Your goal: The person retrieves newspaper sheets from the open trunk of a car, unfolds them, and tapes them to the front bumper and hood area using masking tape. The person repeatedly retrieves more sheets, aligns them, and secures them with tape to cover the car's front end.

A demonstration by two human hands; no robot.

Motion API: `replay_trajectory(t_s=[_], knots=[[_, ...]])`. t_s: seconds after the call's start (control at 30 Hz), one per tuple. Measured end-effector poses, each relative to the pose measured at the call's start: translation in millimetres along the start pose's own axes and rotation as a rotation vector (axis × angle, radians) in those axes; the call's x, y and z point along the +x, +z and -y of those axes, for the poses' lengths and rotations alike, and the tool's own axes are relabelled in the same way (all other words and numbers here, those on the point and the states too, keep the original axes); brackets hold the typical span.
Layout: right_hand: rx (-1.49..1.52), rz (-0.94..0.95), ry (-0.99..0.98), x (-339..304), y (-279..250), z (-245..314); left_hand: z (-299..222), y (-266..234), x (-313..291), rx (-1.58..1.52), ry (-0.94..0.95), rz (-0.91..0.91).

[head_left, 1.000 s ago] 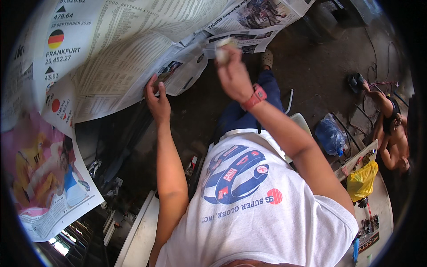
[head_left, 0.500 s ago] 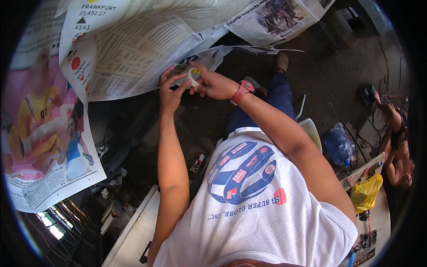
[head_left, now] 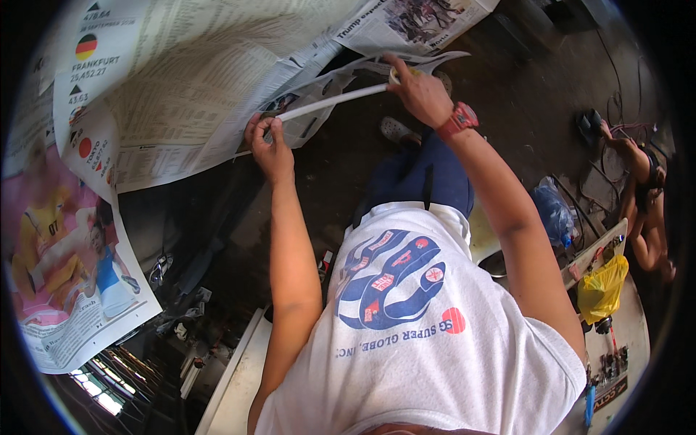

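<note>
A white strip of masking tape [head_left: 333, 101] is stretched between my two hands. My left hand [head_left: 272, 151] pinches its loose end beside the lower edge of a newspaper sheet [head_left: 217, 94]. Up and to the right, my right hand [head_left: 426, 98] is closed on the tape roll [head_left: 396, 75], its forefinger reaching past the roll. Just behind the strip, a loose newspaper flap [head_left: 319, 116] hangs out from the big sheet. My fingers partly cover the roll and the tape's end.
More newspaper with a colour photo [head_left: 72, 254] hangs at the left. A blue plastic bag [head_left: 553, 210] and a yellow plastic bag [head_left: 603, 288] lie at the right, near a white tabletop [head_left: 631, 341]. Another person [head_left: 649, 210] is at the far right, near cables on the dark floor.
My right hand has moved up and right with the roll, away from my left hand. A length of tape has come off between them. The view has shifted slightly.
</note>
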State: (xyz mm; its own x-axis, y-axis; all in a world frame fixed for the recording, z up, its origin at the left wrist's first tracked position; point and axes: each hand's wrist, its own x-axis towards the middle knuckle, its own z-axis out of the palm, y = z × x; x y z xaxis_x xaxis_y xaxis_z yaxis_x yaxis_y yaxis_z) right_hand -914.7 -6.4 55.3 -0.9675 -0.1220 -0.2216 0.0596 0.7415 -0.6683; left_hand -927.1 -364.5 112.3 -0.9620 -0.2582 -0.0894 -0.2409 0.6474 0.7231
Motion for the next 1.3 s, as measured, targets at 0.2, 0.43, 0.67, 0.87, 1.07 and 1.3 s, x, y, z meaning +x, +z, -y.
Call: replay_trajectory(t_s=[0.2,0.43,0.67,0.87,1.07,1.3], knots=[[-0.042,-0.272,0.058,31.4,12.1,21.8,-18.5,26.9,-14.2,-0.364,-0.224,-0.197],[-0.085,-0.307,-0.015,48.0,25.6,20.4,-37.1,24.4,-32.7,-0.299,-0.278,-0.285],[-0.195,-0.311,-0.079,59.6,30.0,28.2,-20.2,18.2,-47.2,-0.319,-0.24,-0.27],[-0.21,-0.276,-0.113,74.8,24.5,31.5,-21.0,23.8,-43.6,-0.196,-0.179,-0.306],[-0.095,-0.307,-0.035,90.7,36.9,42.5,-43.5,51.3,-34.5,-0.198,-0.281,-0.508],[0.029,-0.376,0.036,99.1,41.3,48.1,-35.3,65.2,-25.4,-0.292,-0.328,-0.557]])
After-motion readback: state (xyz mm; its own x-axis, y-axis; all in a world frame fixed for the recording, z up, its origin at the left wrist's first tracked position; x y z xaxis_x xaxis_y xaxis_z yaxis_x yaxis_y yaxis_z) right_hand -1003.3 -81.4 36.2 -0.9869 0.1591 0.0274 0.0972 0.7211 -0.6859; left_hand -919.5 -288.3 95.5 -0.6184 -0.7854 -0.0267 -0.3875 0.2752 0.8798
